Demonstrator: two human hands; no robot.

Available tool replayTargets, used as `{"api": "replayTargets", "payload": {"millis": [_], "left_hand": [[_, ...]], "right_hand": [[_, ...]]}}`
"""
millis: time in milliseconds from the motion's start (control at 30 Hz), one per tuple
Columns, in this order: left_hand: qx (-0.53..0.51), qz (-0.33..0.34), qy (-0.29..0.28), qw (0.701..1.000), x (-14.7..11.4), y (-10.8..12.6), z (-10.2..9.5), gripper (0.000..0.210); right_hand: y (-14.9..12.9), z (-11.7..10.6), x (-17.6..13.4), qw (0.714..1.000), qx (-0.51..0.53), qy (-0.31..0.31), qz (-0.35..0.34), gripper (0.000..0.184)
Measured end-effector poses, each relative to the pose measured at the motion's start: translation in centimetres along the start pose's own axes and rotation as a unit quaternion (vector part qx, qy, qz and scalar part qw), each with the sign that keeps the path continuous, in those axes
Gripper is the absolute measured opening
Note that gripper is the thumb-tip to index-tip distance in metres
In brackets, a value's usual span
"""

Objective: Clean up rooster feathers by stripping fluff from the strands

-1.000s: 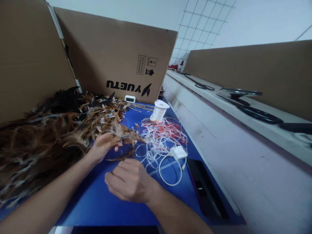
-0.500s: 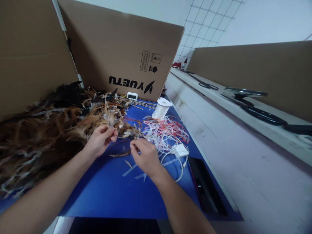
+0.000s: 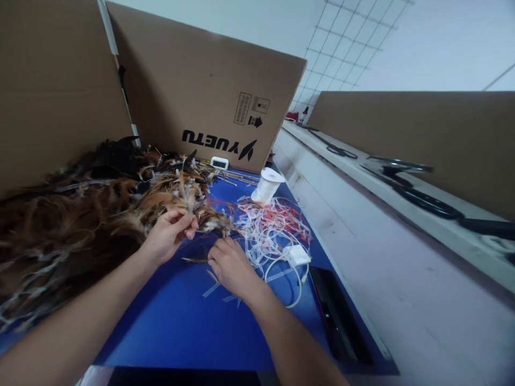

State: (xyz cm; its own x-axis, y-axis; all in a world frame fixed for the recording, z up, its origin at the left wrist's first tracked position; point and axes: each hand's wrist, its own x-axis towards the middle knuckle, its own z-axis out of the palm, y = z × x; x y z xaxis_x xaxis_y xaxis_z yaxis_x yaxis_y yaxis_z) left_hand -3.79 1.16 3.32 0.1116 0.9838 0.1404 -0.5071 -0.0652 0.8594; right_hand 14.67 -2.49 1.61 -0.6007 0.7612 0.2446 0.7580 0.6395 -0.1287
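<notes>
My left hand (image 3: 173, 236) pinches a pale brown feather (image 3: 187, 195) between thumb and fingertips, its tip pointing up in front of the feather pile. To its right, low over the blue tabletop (image 3: 169, 316), my right hand (image 3: 232, 267) has its fingers curled downward. Whatever lies under those fingertips is hidden. A thin dark feather (image 3: 193, 260) lies on the table just left of the right hand. The big pile of brown and black feathers (image 3: 92, 209) spreads over the left side, close behind the left hand.
A white spool (image 3: 267, 185) stands behind tangled white and red strips (image 3: 265, 228). Nearby are a white charger (image 3: 296, 255) with its cable and a black phone-like slab (image 3: 340, 313). Cardboard (image 3: 205, 80) walls the back. Scissors (image 3: 341, 151) lie on the right ledge.
My right hand has shifted slightly left and down, its fingers now curled toward the table. My left hand still holds the feather in nearly the same place. The view has tilted slightly.
</notes>
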Motion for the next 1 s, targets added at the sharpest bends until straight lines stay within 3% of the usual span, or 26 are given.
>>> {"api": "replayTargets", "payload": {"millis": [167, 333, 433, 567, 667, 800, 900, 1000], "left_hand": [[0.003, -0.010, 0.000, 1.000, -0.1, 0.0, 0.0, 0.020], [0.010, -0.020, 0.003, 1.000, 0.0, -0.3, -0.1, 0.020], [0.011, -0.022, 0.004, 1.000, 0.1, -0.4, 0.0, 0.020], [0.013, -0.021, 0.003, 1.000, 0.2, -0.4, 0.0, 0.019], [0.020, -0.024, 0.003, 1.000, 0.1, -0.4, 0.0, 0.020], [0.022, -0.025, 0.006, 0.999, 0.1, -0.4, -0.1, 0.021], [0.021, -0.028, 0.005, 0.999, 0.1, -0.4, -0.1, 0.020], [0.025, -0.031, 0.000, 0.999, 0.0, -0.3, 0.0, 0.020]], "right_hand": [[0.1, 0.4, 0.3, 0.999, 0.023, 0.030, 0.006, 0.011], [1.0, -1.1, 0.2, 0.973, 0.204, 0.077, 0.071, 0.011], [1.7, -1.6, 0.2, 0.955, 0.260, 0.097, 0.106, 0.011], [1.5, -1.2, 0.1, 0.970, 0.214, 0.093, 0.075, 0.005], [0.7, -0.4, 0.2, 0.991, 0.122, 0.047, 0.034, 0.017], [0.4, 0.1, 0.4, 0.996, 0.088, 0.026, 0.021, 0.006], [1.0, -0.3, 0.4, 0.981, 0.174, 0.063, 0.054, 0.008], [1.6, -1.0, 0.3, 0.949, 0.284, 0.091, 0.101, 0.009]]}}
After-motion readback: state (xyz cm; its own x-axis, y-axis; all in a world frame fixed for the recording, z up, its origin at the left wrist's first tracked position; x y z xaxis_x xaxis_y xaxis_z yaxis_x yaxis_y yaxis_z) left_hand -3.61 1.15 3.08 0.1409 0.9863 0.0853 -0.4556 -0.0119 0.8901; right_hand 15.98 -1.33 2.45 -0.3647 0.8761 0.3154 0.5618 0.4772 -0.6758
